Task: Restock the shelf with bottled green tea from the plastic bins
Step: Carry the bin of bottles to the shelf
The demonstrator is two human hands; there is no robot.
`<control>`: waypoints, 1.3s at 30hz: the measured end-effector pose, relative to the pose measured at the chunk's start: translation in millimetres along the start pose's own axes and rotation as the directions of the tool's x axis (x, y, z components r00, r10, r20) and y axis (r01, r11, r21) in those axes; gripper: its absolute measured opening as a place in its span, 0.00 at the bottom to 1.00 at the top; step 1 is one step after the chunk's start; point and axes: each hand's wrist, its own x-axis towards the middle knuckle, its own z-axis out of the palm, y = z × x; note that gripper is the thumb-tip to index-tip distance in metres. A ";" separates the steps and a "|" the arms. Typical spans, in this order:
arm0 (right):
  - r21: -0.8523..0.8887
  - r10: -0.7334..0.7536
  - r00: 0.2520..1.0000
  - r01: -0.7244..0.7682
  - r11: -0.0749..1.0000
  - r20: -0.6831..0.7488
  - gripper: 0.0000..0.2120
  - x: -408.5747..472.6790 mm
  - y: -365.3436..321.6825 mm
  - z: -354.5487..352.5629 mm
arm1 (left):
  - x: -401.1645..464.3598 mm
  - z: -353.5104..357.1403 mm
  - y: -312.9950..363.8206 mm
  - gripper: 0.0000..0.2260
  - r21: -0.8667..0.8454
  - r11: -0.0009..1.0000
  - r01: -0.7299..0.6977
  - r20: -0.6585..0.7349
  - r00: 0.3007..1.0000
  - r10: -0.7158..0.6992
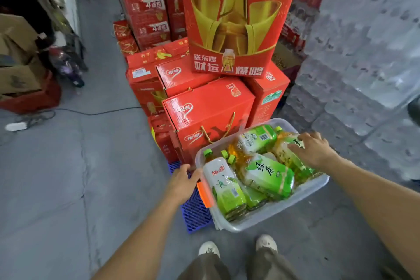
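1. Right now I see a clear plastic bin in front of me, tilted, its near left corner over a blue plastic pallet on the grey concrete floor.
2. My left hand grasps the bin's left rim, fingers curled over the edge just above an orange latch.
3. My right hand lies on a bottle of green tea at the bin's far right side, fingers spread and fairly straight over its label; I cannot see any of them wrapped under it, so it looks released rather than gripping.
4. The bin holds several bottles of green tea lying on their sides, green caps pointing mostly up and left. One bottle with a white and green label lies along the left wall; a second lies across the middle; a third lies at the far wall.
5. Beyond the bin stand stacked red gift cartons, the nearest touching or just beside the far rim; a tall red display box sits on top.
6. Shrink-wrapped packs of water bottles rise on the right.
7. My two pale shoes stand just below the bin.
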 end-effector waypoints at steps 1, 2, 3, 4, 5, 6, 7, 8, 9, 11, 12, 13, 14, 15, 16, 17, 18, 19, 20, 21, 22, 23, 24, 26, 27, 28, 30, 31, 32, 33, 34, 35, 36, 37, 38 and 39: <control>0.000 0.020 0.999 -0.020 1.000 0.033 0.30 13.3 3.0 0.2 | 5.2 4.8 -1.0 0.28 -0.048 0.998 0.039 -0.003 0.999 -0.039; 0.001 0.040 0.997 -0.040 0.999 0.063 0.30 26.2 5.0 -0.3 | 9.0 9.9 -2.0 0.29 -0.085 0.992 0.090 0.000 0.996 -0.091; -0.008 0.053 0.994 -0.053 0.999 0.098 0.29 38.5 7.4 -0.8 | 9.9 14.7 -1.2 0.29 -0.119 0.985 0.127 -0.011 0.992 -0.129; -0.022 0.058 0.989 -0.056 0.998 0.138 0.28 50.0 9.6 -1.7 | 10.7 20.2 -1.1 0.29 -0.161 0.970 0.184 -0.012 0.982 -0.188; -0.030 0.065 0.982 -0.061 0.998 0.176 0.27 60.5 12.4 -2.7 | 11.6 26.3 -2.3 0.26 -0.199 0.955 0.219 -0.026 0.973 -0.229; -0.024 0.082 0.976 -0.079 0.997 0.200 0.27 71.8 17.0 -2.5 | 12.2 33.5 -3.8 0.21 -0.240 0.932 0.273 -0.025 0.958 -0.287; 0.007 0.110 0.969 -0.114 0.993 0.220 0.28 83.2 21.4 -2.8 | 12.9 41.1 -4.2 0.19 -0.286 0.907 0.309 -0.035 0.942 -0.333; 0.037 0.139 0.961 -0.152 0.988 0.237 0.30 93.8 24.5 -4.0 | 12.7 47.1 -1.3 0.22 -0.349 0.869 0.350 -0.036 0.922 -0.385; 0.066 0.155 0.952 -0.178 0.982 0.264 0.31 103.5 28.0 -3.9 | 14.8 54.4 -0.3 0.27 -0.390 0.826 0.407 -0.042 0.888 -0.457; 0.089 0.169 0.937 -0.205 0.975 0.305 0.29 123.6 35.3 -1.5 | 18.3 68.3 6.7 0.33 -0.470 0.729 0.498 -0.035 0.814 -0.579; 0.117 0.178 0.933 -0.224 0.968 0.314 0.28 132.2 37.4 -0.1 | 23.9 75.8 6.8 0.33 -0.520 0.677 0.521 -0.034 0.779 -0.626; 0.169 0.191 0.925 -0.257 0.952 0.329 0.31 142.8 40.8 5.0 | 30.3 83.7 8.8 0.34 -0.571 0.617 0.541 -0.002 0.751 -0.660; 0.218 0.210 0.914 -0.297 0.930 0.346 0.37 152.3 43.5 9.8 | 39.3 93.1 5.5 0.36 -0.646 0.549 0.530 0.031 0.737 -0.675; 0.278 0.224 0.904 -0.335 0.900 0.364 0.45 163.4 49.9 18.6 | 48.3 103.4 -0.1 0.38 -0.711 0.475 0.518 0.088 0.737 -0.671; 0.334 0.232 0.900 -0.361 0.871 0.368 0.49 176.2 58.8 29.9 | 50.6 110.2 -1.4 0.38 -0.766 0.403 0.502 0.133 0.736 -0.664; 0.367 0.239 0.896 -0.380 0.849 0.375 0.47 186.0 66.9 37.7 | 53.0 117.0 -4.7 0.35 -0.796 0.363 0.485 0.136 0.727 -0.674; 0.372 0.242 0.896 -0.384 0.845 0.373 0.40 191.6 70.9 41.5 | 53.4 120.3 -3.8 0.30 -0.826 0.351 0.441 0.092 0.720 -0.688; 0.361 0.239 0.898 -0.375 0.854 0.369 0.31 188.8 68.4 37.5 | 52.4 122.1 -3.7 0.28 -0.827 0.346 0.443 0.073 0.695 -0.715; 0.369 0.235 0.907 -0.364 0.855 0.351 0.25 183.5 61.4 29.4 | 47.2 117.6 8.7 0.28 -0.823 0.363 0.437 0.022 0.663 -0.748; 0.385 0.228 0.914 -0.355 0.852 0.336 0.22 181.4 56.5 24.7 | 45.2 115.1 16.1 0.29 -0.827 0.352 0.438 0.000 0.627 -0.779; 0.389 0.225 0.914 -0.352 0.851 0.337 0.23 179.1 54.7 22.2 | 42.2 113.0 20.8 0.29 -0.830 0.340 0.442 0.001 0.611 -0.792; 0.412 0.212 0.914 -0.351 0.841 0.346 0.26 175.7 54.0 19.7 | 39.8 111.1 26.9 0.29 -0.838 0.323 0.440 0.018 0.615 -0.789; 0.414 0.217 0.904 -0.368 0.833 0.368 0.30 174.2 54.0 19.1 | 39.8 111.1 28.4 0.28 -0.846 0.310 0.433 0.036 0.628 -0.777; 0.417 0.213 0.883 -0.394 0.819 0.417 0.35 172.7 53.6 20.1 | 38.8 110.3 31.5 0.30 -0.854 0.287 0.433 0.085 0.661 -0.745; 0.418 0.196 0.882 -0.385 0.823 0.428 0.36 171.8 54.3 20.3 | 35.2 107.9 35.8 0.33 -0.852 0.290 0.437 0.108 0.687 -0.719; 0.424 0.190 0.883 -0.383 0.821 0.430 0.36 168.2 52.6 18.4 | 32.9 106.2 37.2 0.38 -0.852 0.299 0.430 0.114 0.709 -0.696; 0.431 0.159 0.889 -0.356 0.829 0.430 0.38 165.3 53.8 18.8 | 32.3 107.7 28.4 0.50 -0.827 0.340 0.448 0.142 0.751 -0.645; 0.427 0.148 0.891 -0.345 0.836 0.429 0.39 164.4 54.6 20.2 | 30.5 108.7 24.3 0.54 -0.807 0.368 0.462 0.155 0.767 -0.623; 0.416 0.148 0.891 -0.341 0.843 0.429 0.39 160.9 53.9 19.4 | 26.5 108.2 24.3 0.55 -0.792 0.397 0.464 0.154 0.781 -0.605; 0.414 0.143 0.898 -0.328 0.849 0.417 0.37 158.2 53.8 19.1 | 24.5 106.0 27.0 0.55 -0.784 0.413 0.464 0.156 0.791 -0.592; 0.406 0.143 0.903 -0.317 0.857 0.405 0.36 154.8 53.3 18.9 | 20.4 102.6 30.2 0.53 -0.783 0.429 0.452 0.145 0.801 -0.581; 0.401 0.133 0.911 -0.298 0.866 0.390 0.35 150.9 54.0 19.5 | 16.3 101.8 29.7 0.51 -0.785 0.429 0.446 0.136 0.801 -0.583; 0.378 0.140 0.910 -0.296 0.877 0.390 0.36 145.5 53.5 19.4 | 12.7 101.7 27.2 0.50 -0.792 0.425 0.438 0.128 0.800 -0.587; 0.362 0.144 0.915 -0.289 0.886 0.376 0.36 140.2 52.7 20.1 | 8.9 101.1 23.8 0.50 -0.800 0.416 0.433 0.120 0.794 -0.596; 0.348 0.151 0.916 -0.288 0.892 0.371 0.36 132.4 50.5 19.2 | 4.1 102.3 19.4 0.52 -0.798 0.416 0.436 0.121 0.792 -0.599; 0.347 0.141 0.923 -0.273 0.897 0.359 0.35 128.7 50.6 21.0 | -1.0 104.5 12.9 0.53 -0.801 0.410 0.436 0.125 0.791 -0.598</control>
